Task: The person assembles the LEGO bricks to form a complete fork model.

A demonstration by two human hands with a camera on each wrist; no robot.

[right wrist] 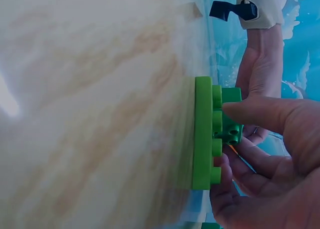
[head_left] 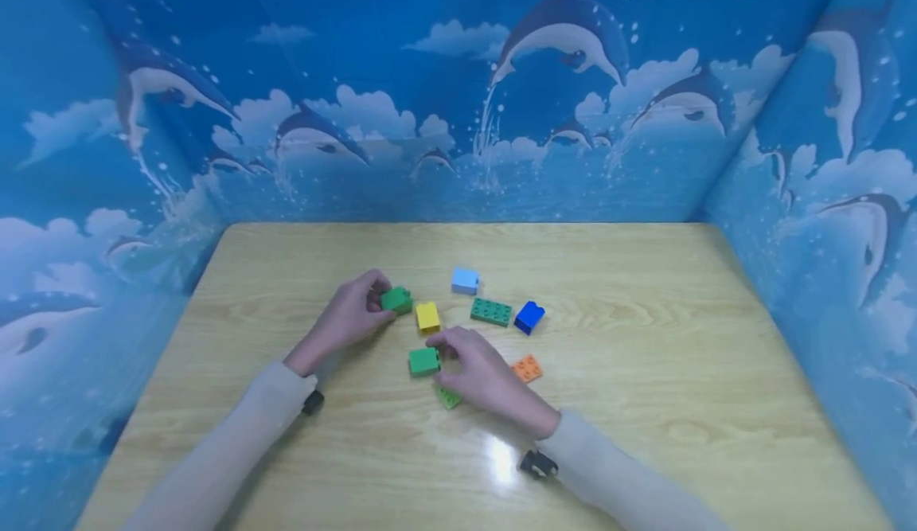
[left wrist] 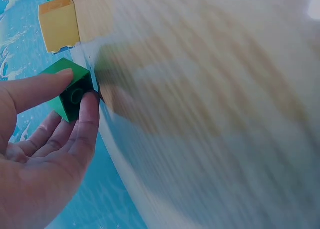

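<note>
My left hand [head_left: 351, 306] pinches a green brick [head_left: 397, 301] between thumb and fingers; in the left wrist view the hollow underside of this brick [left wrist: 70, 96] shows. To its right stands a yellow brick [head_left: 427, 318]. Nearer me, my right hand [head_left: 481, 368] has its thumb and fingers around the stud end of a second green brick [head_left: 423, 362], which lies on its side. A light green plate [head_left: 448, 397] lies below the right hand, partly hidden by it; in the right wrist view the plate [right wrist: 203, 134] covers part of that brick.
Behind the hands lie a light blue brick [head_left: 465, 281], a dark green plate [head_left: 490, 311] and a dark blue brick [head_left: 529, 318]. An orange plate [head_left: 528, 368] is right of the right hand, partly covered. Dolphin-printed walls [head_left: 458, 189] border the wooden table [head_left: 645, 372].
</note>
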